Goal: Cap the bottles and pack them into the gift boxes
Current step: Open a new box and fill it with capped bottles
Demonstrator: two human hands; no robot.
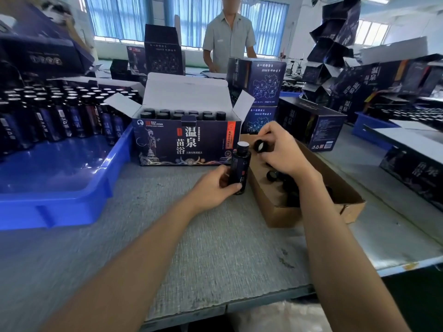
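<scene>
Bottle (240, 167): dark glossy cylinder with a pale, uncapped top, upright in front of the gift box's right corner.
Left hand (215, 185): fingers curled round the bottle's lower half.
Right hand (280, 152): pinches a round black cap (260, 146) near the bottle's neck, not touching it.
Gift box (187, 142): dark printed cardboard, white flaps open, black-capped bottles in rows inside.
Carton (311, 214): low plain brown cardboard holding loose black caps; the right forearm crosses over it.
Tray (60, 188): glossy blue plastic on the left, its far end packed with dark bottles.
Tabletop (191, 236): grey ribbed mat.
Around: stacked dark boxes (259, 77) behind; a person (229, 37) in a pale shirt stands opposite.
</scene>
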